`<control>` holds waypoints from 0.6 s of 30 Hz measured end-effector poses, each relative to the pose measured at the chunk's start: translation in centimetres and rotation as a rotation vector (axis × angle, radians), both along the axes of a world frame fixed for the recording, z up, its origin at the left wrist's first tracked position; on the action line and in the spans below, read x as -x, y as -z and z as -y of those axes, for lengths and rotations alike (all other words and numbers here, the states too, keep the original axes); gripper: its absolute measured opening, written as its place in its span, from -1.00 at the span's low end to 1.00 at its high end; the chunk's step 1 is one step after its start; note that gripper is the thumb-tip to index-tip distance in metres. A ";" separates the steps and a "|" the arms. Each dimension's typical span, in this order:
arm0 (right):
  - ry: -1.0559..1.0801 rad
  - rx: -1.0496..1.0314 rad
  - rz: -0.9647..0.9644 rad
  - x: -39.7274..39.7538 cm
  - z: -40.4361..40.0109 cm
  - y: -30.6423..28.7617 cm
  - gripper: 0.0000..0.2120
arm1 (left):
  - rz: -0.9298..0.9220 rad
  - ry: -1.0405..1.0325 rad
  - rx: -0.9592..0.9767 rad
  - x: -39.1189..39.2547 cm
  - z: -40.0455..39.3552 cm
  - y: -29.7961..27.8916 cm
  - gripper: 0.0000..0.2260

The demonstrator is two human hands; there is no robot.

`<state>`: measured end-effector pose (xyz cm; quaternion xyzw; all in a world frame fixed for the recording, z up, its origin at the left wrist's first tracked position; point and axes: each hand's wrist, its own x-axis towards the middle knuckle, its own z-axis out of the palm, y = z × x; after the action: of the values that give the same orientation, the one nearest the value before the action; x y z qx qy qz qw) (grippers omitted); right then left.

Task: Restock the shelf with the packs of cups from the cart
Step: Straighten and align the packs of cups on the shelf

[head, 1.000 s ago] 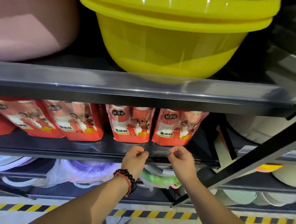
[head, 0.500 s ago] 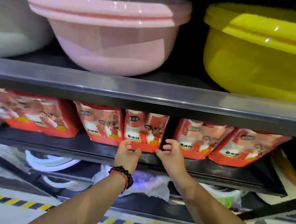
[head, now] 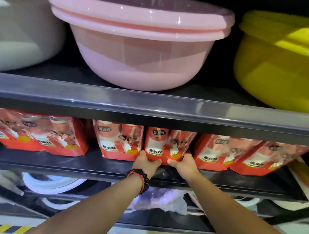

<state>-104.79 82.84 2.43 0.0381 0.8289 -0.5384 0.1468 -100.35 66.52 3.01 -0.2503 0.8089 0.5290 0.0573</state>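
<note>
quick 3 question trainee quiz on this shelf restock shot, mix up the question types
1. True or false: both hands grip the same red pack of cups.
2. Which basin sits right above that pack? A) yellow basin B) pink basin C) green
3. Fill in: the beaded bracelet is on the ___ wrist.

Key
1. True: the left hand and right hand hold its bottom corners on the shelf.
2. B
3. left
</note>
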 end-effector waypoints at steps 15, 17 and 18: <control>0.208 -0.024 -0.026 -0.8 1.1 2.2 -0.66 | -0.023 -0.039 0.051 0.8 -0.9 1.0 -0.70; 0.220 -0.016 -0.051 -1.2 1.3 2.4 -0.69 | -0.032 -0.038 0.064 0.7 -0.9 1.1 -0.72; 0.227 -0.012 -0.061 -1.2 1.3 2.4 -0.69 | -0.037 -0.044 0.066 0.7 -1.0 1.2 -0.72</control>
<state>-103.55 81.56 0.00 0.1161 0.8267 -0.5473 0.0594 -101.04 67.48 1.82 -0.2598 0.8210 0.5079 0.0223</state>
